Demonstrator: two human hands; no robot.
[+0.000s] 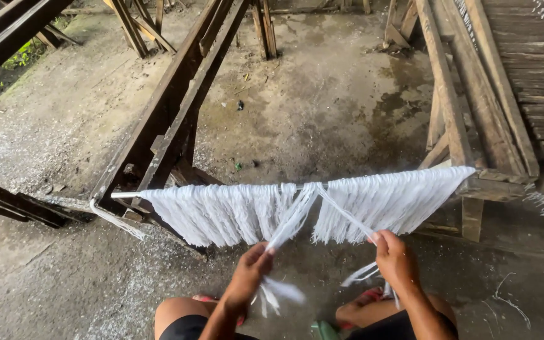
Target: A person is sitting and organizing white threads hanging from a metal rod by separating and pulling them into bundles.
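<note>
— Sitting low on a damp concrete floor (322,107), a person works at a curtain of white strands (221,211) draped over a thin horizontal rod (124,195). What are the hands doing?

— Each pinches its own small bundle drawn from the middle of the curtain. The left hand (247,274) closes thumb and fingers on a bundle running up and to the right toward the rod, its loose ends fanning out below the fist. The right hand (395,258) grips a thinner bundle that rises up and to the left. Both are pulled taut, and they appear to cross just under the rod.

— Where does the rod rest?

— Its left end lies on a dark wooden frame (171,119); its right end reaches the edge of a slatted wooden bench (492,113).

— Which step does this look like?

— Judging by the gap opened mid-curtain, it seems to be separating and tensioning two bundles. The next move would call for even tension in both hands, so neighbouring strands stay hanging undisturbed.
</note>
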